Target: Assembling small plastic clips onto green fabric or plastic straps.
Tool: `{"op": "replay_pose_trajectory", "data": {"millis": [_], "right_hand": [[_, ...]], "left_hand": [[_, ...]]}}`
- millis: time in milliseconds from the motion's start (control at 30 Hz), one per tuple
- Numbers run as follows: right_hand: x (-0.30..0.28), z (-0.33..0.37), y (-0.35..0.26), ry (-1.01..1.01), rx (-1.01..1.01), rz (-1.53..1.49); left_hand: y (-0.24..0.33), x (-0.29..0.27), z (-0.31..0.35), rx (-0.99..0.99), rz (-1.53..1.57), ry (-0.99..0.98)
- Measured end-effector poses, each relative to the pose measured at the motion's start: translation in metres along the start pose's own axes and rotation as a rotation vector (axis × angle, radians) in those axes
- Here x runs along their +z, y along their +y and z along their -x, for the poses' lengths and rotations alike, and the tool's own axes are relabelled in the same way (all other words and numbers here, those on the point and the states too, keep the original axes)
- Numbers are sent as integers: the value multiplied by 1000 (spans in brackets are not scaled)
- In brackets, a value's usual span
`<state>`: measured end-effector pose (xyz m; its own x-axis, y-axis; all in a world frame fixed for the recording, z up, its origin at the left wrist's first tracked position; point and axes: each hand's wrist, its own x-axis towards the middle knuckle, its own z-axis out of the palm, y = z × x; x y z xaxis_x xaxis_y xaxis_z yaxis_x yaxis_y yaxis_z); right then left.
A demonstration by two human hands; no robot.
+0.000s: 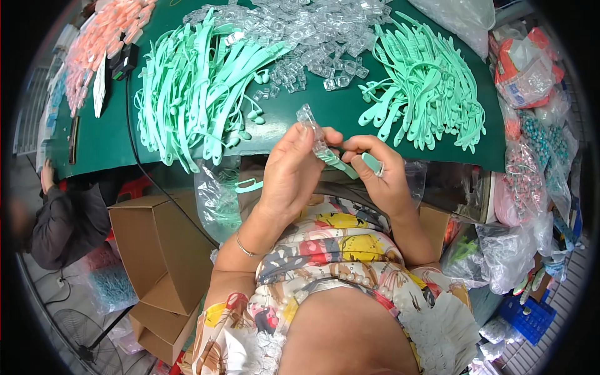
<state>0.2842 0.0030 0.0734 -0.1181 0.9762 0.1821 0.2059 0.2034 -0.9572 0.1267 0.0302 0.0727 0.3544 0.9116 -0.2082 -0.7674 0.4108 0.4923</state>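
Note:
Just over the table's near edge, my left hand [287, 172] pinches a small clear plastic piece [305, 116] that sticks up past the fingertips. A mint-green silicone strap [339, 164] runs from that piece across to my right hand [389, 181]. The right fingers are curled closed around the strap, and a flat green part [373, 164] shows beside the thumb. How the strap meets the clear piece is hidden by the left fingers. Another green loop [250, 185] hangs below the left hand's side of the table edge.
Piles of mint-green straps lie left [187, 94] and right [431, 87] on the green table [294, 105], with a heap of clear pieces [312, 31] between. Peach parts [112, 31] and a black cable [130, 106] lie leftward. A person's sleeve [69, 219], cardboard box [156, 250] and bags [525, 69] surround me.

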Motion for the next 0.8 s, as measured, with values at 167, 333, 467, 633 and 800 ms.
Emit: {"op": "replay_pose_trajectory", "data": {"millis": [167,333,467,633,800], "right_hand": [[1,-4,-12,-105,167,19],[6,-4,-8,-93,124,78],[-8,5,-8,-127,146,-295],[-13,3,-13,-8,288,-503],[-7,-3,-10,-69,361,-626]], "left_hand": [[7,-7,5,-85,-101,-218],[6,5,11,68,-709,-161],[10,3,11,-49,-531,-80],[1,-2,8,-77,-264,-185],[0,-3,7,-116,-245,-270]]}}
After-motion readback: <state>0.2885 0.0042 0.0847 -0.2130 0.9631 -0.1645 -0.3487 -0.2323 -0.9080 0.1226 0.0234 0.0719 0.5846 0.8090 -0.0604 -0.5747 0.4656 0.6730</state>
